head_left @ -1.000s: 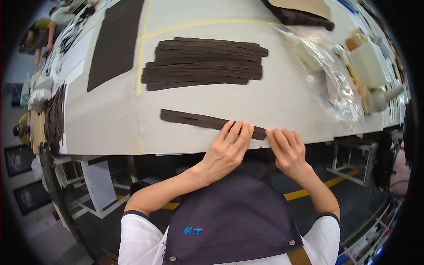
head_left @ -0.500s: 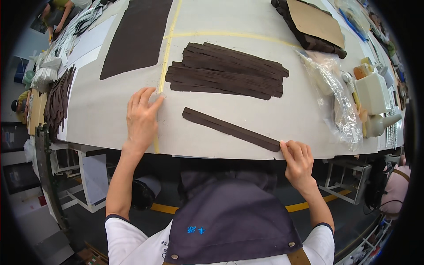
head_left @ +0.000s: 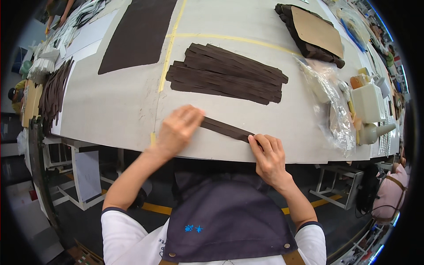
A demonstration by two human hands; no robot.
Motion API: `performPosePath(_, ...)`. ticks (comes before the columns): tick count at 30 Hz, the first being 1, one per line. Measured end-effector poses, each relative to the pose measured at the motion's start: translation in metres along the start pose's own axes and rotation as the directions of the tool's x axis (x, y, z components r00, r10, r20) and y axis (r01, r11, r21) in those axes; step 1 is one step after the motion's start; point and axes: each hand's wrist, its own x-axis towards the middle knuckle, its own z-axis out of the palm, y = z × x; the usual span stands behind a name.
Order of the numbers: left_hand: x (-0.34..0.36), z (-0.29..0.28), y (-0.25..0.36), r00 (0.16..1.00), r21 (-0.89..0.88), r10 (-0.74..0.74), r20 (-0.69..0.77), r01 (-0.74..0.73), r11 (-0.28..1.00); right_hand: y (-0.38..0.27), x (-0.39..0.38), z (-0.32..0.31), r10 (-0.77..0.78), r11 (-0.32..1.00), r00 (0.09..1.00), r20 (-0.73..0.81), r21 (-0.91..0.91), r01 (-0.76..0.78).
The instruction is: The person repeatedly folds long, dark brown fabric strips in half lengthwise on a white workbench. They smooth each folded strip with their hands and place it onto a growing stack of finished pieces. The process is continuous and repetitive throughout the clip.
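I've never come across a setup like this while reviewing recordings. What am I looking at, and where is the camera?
There is no machine here: a person works bare-handed. The view comes from a wide fisheye camera worn on the head, looking down, so straight edges bow near the rim; the picture's left is the person's left.

On the pale tabletop lie a pile of dark brown strips, a large dark sheet at the upper left, and, to the right, clear plastic wrapping beside a white container.

Nearer the person, the right hand pinches the right end of a single strip. The left hand is blurred at its other end; its grip is unclear.
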Motion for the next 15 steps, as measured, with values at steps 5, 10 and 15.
performPosePath(5,0.008,-0.052,-0.038,0.988,0.438,-0.144,-0.06,0.156,0.885,-0.001,0.005,-0.003,0.026,0.999,1.0,0.004,0.025,-0.026)
performPosePath(10,0.044,-0.021,0.027,0.994,-0.245,-0.074,0.079,0.092,0.965,0.003,0.015,-0.002,0.041,0.997,0.999,0.013,0.058,-0.042)
performPosePath(15,0.071,-0.022,0.002,0.866,-0.35,-0.11,0.487,0.309,0.884,0.013,0.025,-0.006,0.147,0.98,0.989,0.029,0.128,-0.149)
